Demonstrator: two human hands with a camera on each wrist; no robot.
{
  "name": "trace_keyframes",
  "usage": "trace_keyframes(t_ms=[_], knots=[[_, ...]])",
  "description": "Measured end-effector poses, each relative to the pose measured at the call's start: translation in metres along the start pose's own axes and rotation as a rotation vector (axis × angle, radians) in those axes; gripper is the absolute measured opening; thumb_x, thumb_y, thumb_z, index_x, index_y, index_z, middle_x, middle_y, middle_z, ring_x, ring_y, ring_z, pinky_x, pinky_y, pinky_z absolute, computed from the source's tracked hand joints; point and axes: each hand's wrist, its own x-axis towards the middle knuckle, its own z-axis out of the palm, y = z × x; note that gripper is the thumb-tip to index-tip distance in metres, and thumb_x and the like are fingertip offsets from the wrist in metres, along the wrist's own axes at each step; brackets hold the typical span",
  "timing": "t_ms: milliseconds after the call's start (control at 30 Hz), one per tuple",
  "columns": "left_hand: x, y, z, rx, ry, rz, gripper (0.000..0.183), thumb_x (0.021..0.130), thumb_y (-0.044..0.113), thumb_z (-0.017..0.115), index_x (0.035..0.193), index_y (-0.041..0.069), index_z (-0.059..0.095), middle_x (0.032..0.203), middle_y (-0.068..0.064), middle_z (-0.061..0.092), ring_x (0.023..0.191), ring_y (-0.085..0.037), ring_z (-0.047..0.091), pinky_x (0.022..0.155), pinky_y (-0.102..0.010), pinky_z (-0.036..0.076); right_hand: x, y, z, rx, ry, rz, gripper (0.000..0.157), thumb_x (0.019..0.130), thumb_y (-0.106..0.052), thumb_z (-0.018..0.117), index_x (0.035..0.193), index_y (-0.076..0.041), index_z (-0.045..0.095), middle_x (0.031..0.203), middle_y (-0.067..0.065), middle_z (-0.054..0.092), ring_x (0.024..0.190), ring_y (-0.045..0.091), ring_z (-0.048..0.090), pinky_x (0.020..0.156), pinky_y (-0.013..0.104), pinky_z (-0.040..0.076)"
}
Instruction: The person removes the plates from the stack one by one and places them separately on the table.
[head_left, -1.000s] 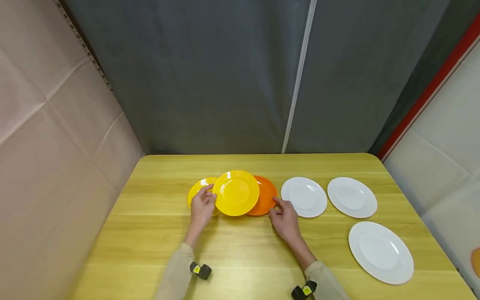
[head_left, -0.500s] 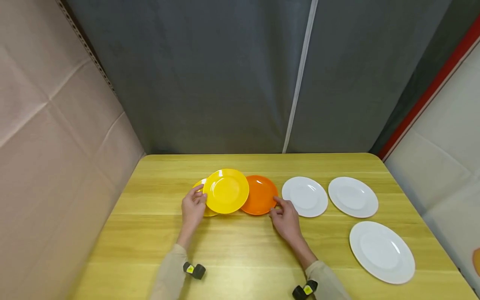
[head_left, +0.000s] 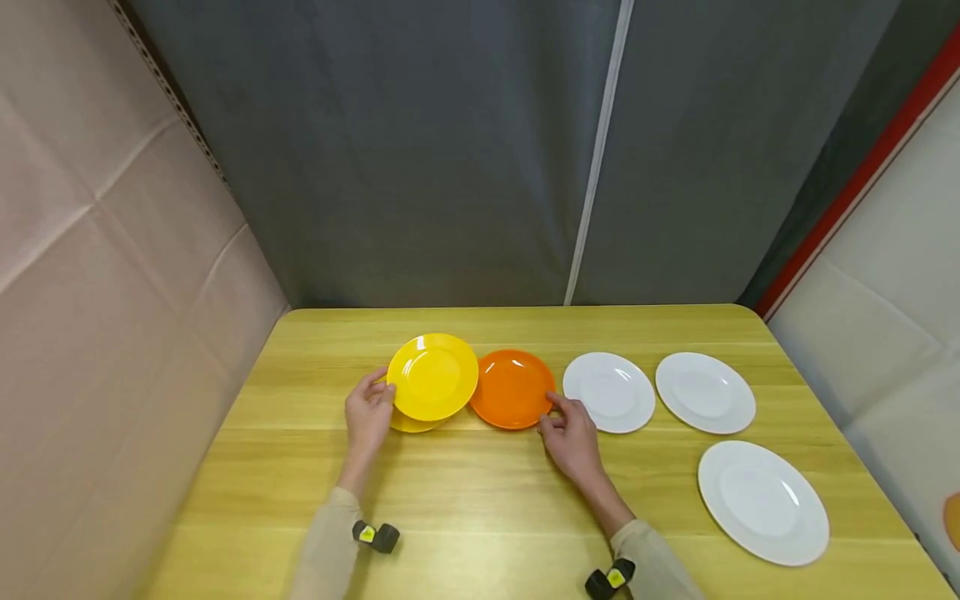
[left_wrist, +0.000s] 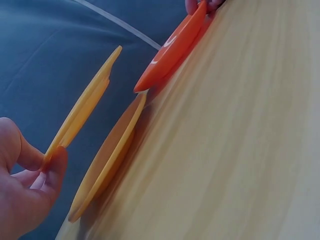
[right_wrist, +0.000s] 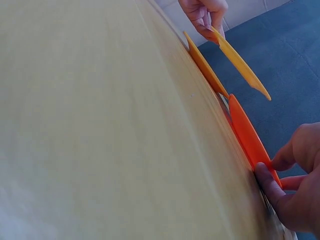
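My left hand (head_left: 367, 414) pinches the left rim of a yellow plate (head_left: 433, 377). In the left wrist view that yellow plate (left_wrist: 82, 107) hangs in the air above a second yellow plate (left_wrist: 107, 155), with a gap between them. From the head view the lower yellow plate (head_left: 414, 424) is mostly hidden under the raised one. My right hand (head_left: 572, 437) pinches the right rim of an orange plate (head_left: 513, 390). The right wrist view shows thumb and fingers on the edge of the orange plate (right_wrist: 247, 132), which sits low at the table, its near end beside the lower yellow plate (right_wrist: 205, 65).
Right of the orange plate lie two white plates, one nearer (head_left: 609, 393) and one farther right (head_left: 705, 393). A larger white plate (head_left: 763, 503) lies toward the front right of the wooden table (head_left: 480, 517). A grey curtain (head_left: 420, 167) hangs behind the table.
My left hand has carried the yellow plate leftward, off the orange plate and over the lower yellow one. The right hand has stayed at the orange plate's rim.
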Motion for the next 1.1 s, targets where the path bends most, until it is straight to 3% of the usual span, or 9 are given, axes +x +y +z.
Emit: trace_keyframes(t_ms=[467,733,1100], knots=[[0.008,-0.003,-0.029,-0.032,0.040,-0.090,0.037,0.102,0.010,0.057,0.139,0.005,0.060,0.126,-0.026,0.063,0.114,-0.031,0.063,0.072,-0.005,0.049,0.001,0.000,0.000,-0.012,0.001,0.001,0.043,0.091,0.002,0.064,0.134,0.007,0.060,0.112,0.021,0.059,0.082,0.024,0.075,0.068,0.019,0.060],[0.012,-0.008,-0.044,-0.043,0.062,-0.113,0.039,0.102,0.013,0.056,0.141,0.008,0.058,0.127,-0.020,0.063,0.095,-0.007,0.060,0.074,-0.009,0.049,0.001,0.003,0.002,-0.006,-0.002,-0.013,0.043,0.092,0.004,0.063,0.134,0.008,0.060,0.112,0.022,0.058,0.084,0.026,0.076,0.067,0.014,0.058],[0.017,-0.013,-0.070,-0.059,0.138,-0.154,0.044,0.101,0.013,0.056,0.144,0.007,0.055,0.127,-0.018,0.063,0.093,-0.005,0.056,0.074,-0.011,0.047,0.001,0.004,0.003,-0.001,0.010,-0.011,0.042,0.091,0.004,0.064,0.133,0.008,0.061,0.111,0.022,0.059,0.083,0.026,0.075,0.068,0.019,0.060]])
